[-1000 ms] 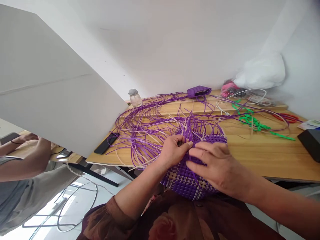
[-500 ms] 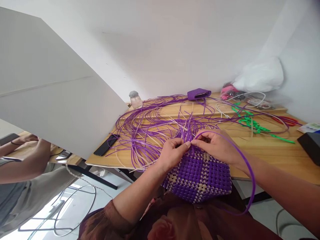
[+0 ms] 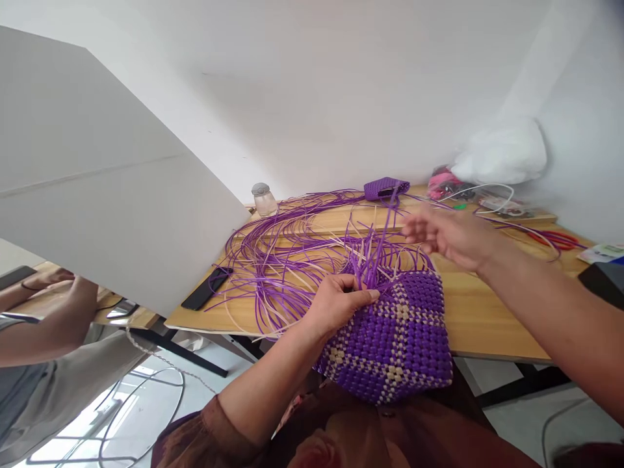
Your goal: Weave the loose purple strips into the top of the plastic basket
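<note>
The left hand (image 3: 336,302) pinches its grip on the upper edge of the purple-and-beige woven basket (image 3: 397,338), at the tabletop (image 3: 487,325) front. Beside a purple strand (image 3: 387,227), the right hand (image 3: 448,234) hovers part open, seemingly unladen. Far right, a packet (image 3: 602,252) bears unreadably small print.

basket (image 3: 409,338): lower centre, at front edge of table (image 3: 487,325) | left hand (image 3: 341,300): on basket's upper edge | right hand (image 3: 446,235): centre right, over table | strands (image 3: 262,279): centre left, on table | phone (image 3: 205,290): beside strands, left | jar (image 3: 264,203): beyond phone | pouch (image 3: 377,189): table's back, right of jar
</note>
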A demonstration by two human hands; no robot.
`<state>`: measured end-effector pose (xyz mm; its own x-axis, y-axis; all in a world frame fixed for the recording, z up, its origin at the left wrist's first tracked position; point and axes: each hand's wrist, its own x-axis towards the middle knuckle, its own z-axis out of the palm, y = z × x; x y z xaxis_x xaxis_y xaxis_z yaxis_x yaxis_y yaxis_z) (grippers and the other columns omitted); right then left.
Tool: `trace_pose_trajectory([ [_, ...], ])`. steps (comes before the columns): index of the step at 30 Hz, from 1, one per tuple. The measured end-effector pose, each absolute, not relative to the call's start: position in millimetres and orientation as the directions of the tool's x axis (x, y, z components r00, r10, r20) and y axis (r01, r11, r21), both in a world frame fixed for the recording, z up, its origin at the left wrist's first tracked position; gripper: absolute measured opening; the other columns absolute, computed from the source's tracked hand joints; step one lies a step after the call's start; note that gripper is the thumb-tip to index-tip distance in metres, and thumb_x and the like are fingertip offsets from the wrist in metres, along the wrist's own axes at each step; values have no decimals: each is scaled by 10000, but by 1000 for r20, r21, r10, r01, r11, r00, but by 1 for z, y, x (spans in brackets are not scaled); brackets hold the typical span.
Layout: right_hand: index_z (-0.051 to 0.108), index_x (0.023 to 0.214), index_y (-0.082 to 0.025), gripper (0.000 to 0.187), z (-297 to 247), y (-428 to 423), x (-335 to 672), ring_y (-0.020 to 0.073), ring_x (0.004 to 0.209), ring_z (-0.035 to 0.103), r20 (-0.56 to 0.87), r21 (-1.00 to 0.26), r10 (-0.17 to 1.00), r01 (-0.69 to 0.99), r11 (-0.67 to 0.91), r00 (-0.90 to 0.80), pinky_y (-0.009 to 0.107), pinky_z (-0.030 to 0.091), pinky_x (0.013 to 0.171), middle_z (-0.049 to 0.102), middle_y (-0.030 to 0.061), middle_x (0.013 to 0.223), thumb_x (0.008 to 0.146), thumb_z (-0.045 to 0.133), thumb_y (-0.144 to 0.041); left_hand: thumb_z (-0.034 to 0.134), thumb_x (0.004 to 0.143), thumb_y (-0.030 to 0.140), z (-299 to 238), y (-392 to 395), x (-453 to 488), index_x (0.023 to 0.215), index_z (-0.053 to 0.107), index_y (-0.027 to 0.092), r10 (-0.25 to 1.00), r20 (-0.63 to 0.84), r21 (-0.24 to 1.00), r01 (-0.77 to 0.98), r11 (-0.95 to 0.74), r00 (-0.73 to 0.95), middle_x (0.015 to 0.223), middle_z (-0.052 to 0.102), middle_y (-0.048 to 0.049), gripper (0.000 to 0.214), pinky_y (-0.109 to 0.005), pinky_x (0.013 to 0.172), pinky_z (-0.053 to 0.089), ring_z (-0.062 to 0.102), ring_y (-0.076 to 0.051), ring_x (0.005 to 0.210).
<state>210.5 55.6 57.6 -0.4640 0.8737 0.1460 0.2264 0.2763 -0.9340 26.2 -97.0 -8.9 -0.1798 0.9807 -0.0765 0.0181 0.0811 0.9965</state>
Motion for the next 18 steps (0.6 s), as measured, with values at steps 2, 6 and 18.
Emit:
trace_pose_trajectory([
  [2,749,823,-198,252,47,34,214,185,770,668,112,-820,720,346,457,-685,280,453,635,750,55,849,834,705,-445,817,638,383,-9,-97,26,586,584,147,980,-89,996,-7,89,-180,548,502,37,336,-246,543,279,395,-74,522],
  [6,729,815,-233,256,36,-14,221,147,694,610,161,-543,522,367,756,-838,291,419,670,705,-17,749,937,572,-394,821,640,406,-8,-97,24,602,602,141,986,-67,998,7,69,-152,566,523,31,346,-244,543,286,412,-76,532],
  [18,738,851,-252,195,45,-32,230,197,845,688,189,-742,542,243,625,-819,311,511,756,750,15,901,920,620,-391,854,604,445,-14,-93,18,663,597,147,985,-25,994,101,42,-171,570,489,52,399,-243,549,262,381,-74,545],
])
